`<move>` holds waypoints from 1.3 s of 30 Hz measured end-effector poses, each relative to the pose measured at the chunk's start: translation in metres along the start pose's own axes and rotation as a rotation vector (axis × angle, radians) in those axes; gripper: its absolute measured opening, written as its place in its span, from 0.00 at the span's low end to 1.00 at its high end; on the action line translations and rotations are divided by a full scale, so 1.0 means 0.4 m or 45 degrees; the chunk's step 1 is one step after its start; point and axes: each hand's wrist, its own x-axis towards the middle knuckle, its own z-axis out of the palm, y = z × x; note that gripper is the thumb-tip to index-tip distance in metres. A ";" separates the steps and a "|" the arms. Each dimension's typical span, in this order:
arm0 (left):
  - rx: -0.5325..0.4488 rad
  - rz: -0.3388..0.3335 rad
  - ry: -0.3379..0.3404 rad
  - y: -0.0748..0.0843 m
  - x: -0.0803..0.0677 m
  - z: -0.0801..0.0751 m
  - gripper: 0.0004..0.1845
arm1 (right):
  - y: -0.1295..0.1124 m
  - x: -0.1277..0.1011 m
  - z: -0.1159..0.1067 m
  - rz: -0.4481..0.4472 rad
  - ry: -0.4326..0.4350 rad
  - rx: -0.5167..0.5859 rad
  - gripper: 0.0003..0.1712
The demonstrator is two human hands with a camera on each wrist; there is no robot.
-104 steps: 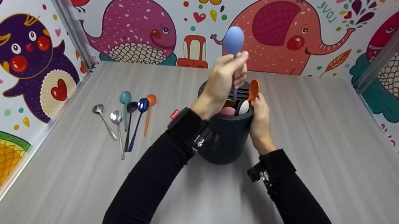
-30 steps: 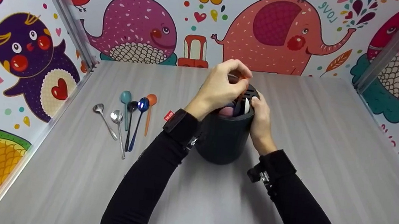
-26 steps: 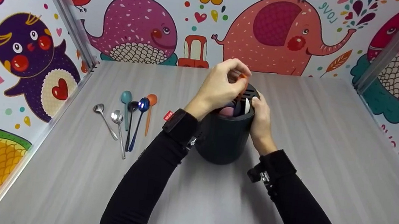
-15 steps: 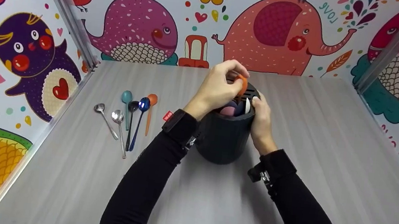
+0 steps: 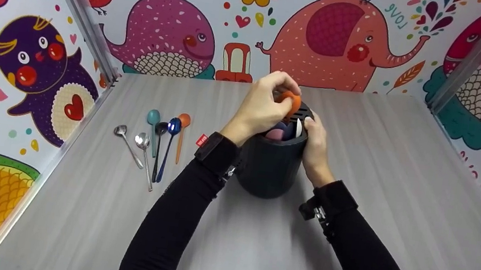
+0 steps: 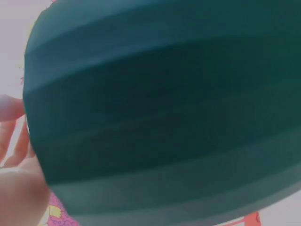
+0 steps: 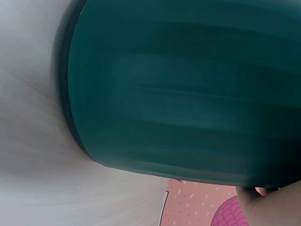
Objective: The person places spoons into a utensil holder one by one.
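A dark green ribbed utensil holder [image 5: 268, 170] stands upright on the table. My right hand [image 5: 316, 146] grips its right side near the rim; in the right wrist view the holder wall [image 7: 188, 94] covers most of the hand. Above the opening, my left hand [image 5: 260, 107] pinches an orange spoon [image 5: 293, 105] by its head, the handle going down into the holder. Beside it in the holder show a pink spoon head [image 5: 274, 133], a bluish spoon head [image 5: 280, 128] and a white one [image 5: 299, 127]. The left wrist view is mostly filled by the holder wall [image 6: 155, 103].
Left of the holder several spoons lie on the table: a teal spoon [image 5: 154, 117], a black ladle [image 5: 161, 130], a shiny blue spoon [image 5: 174, 127], an orange spoon [image 5: 183, 121], a silver slotted spoon [image 5: 142, 141] and a small silver ladle [image 5: 121, 130]. Printed panels [image 5: 244, 25] enclose the table.
Earlier my left hand held up a light blue spoon; that spoon is now lowered into the holder. The left hand now pinches the orange spoon that stood at the right rim. My right hand stays put.
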 end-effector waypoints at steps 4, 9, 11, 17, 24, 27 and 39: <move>0.000 0.076 0.014 -0.001 -0.003 0.005 0.07 | -0.001 -0.002 0.001 -0.012 0.005 -0.006 0.27; 0.015 0.094 -0.041 -0.003 -0.005 0.007 0.08 | 0.000 -0.003 0.001 -0.011 0.018 -0.029 0.29; 0.006 0.069 -0.043 -0.006 -0.006 0.007 0.09 | 0.001 -0.004 0.000 -0.001 0.019 -0.037 0.29; 0.009 -0.010 -0.008 -0.021 -0.012 -0.003 0.15 | 0.001 -0.004 0.002 0.028 0.007 -0.031 0.30; 0.078 -0.069 0.011 -0.033 -0.021 -0.022 0.16 | -0.003 -0.005 0.001 0.030 -0.003 -0.067 0.30; 0.089 -0.097 0.040 -0.037 -0.026 -0.036 0.15 | -0.002 -0.004 0.000 0.014 0.007 -0.048 0.29; 0.202 -0.232 0.262 -0.122 -0.076 -0.166 0.13 | 0.001 -0.007 0.005 0.016 0.007 0.014 0.29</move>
